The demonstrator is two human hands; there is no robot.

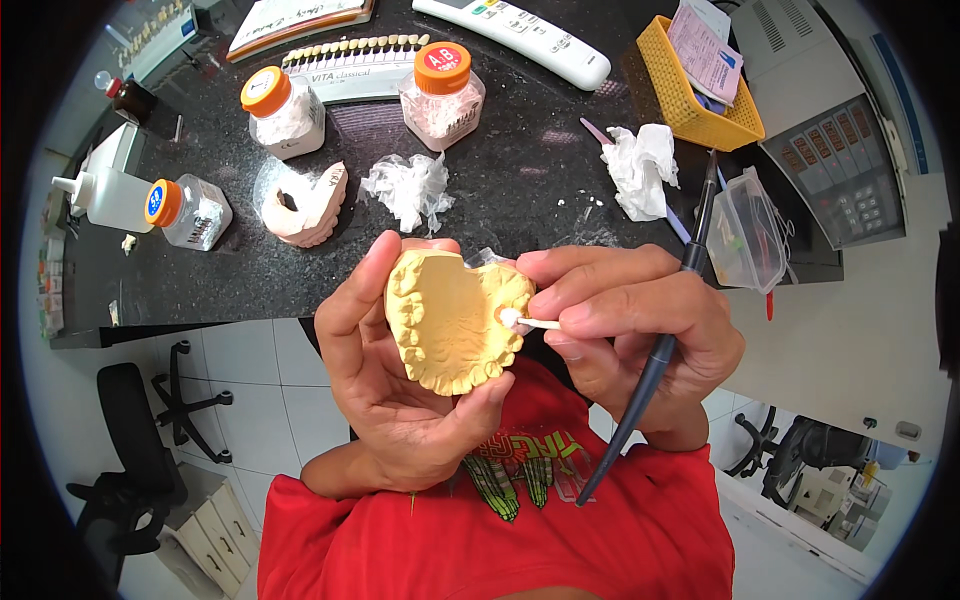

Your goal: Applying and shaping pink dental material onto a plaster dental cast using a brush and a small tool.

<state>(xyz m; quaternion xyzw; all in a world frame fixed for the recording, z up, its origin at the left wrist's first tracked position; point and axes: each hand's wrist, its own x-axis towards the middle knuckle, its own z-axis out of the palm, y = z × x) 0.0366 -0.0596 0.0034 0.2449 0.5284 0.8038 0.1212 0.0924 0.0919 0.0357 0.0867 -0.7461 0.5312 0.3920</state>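
Note:
My left hand (410,420) is closed round a yellow dental cast (450,300), tilted so that its row of teeth faces up. At the cast's right side, my right hand (650,330) pinches a short pale stick (541,324). The stick's white tip (510,318) is at a gap among the teeth; whether it is a swab or a small crown, I cannot tell. A long dark brush (658,350) with a slim pointed end also rests across the right hand's fingers, pointing away from me. Fingers of my left hand are partly hidden behind the cast.
On the black countertop (520,200) stand orange-lidded powder jars (443,100), a tooth shade guide (365,75), a pinkish cast (305,210) and crumpled tissue (410,190). At the right are a yellow basket (690,110), a clear plastic box (745,230) and a control-panel machine (835,160).

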